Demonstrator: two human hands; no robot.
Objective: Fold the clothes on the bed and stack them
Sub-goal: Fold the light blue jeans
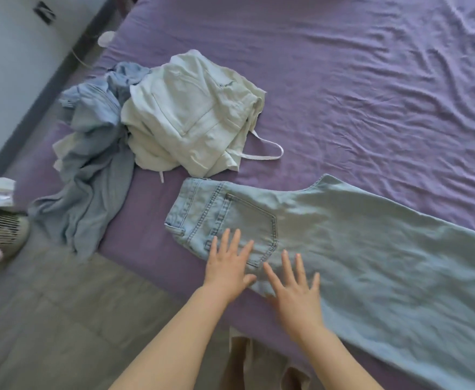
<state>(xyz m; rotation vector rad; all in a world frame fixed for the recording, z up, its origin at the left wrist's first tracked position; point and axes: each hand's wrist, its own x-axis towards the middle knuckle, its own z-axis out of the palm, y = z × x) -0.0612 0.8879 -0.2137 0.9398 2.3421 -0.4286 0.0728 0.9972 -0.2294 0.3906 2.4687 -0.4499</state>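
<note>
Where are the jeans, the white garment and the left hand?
jeans (371,249), head view, on the leg fabric.
white garment (191,114), head view, on its top panel.
left hand (226,273), head view, on the back of the hand.

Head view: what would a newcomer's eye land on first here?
Two bare hands, the left hand and the right hand, press flat on light blue denim jeans laid across the near edge of the purple bed sheet. Behind them, to the left, a crumpled cream garment lies beside a rumpled grey-blue cloth that spills off the bed edge.
</note>
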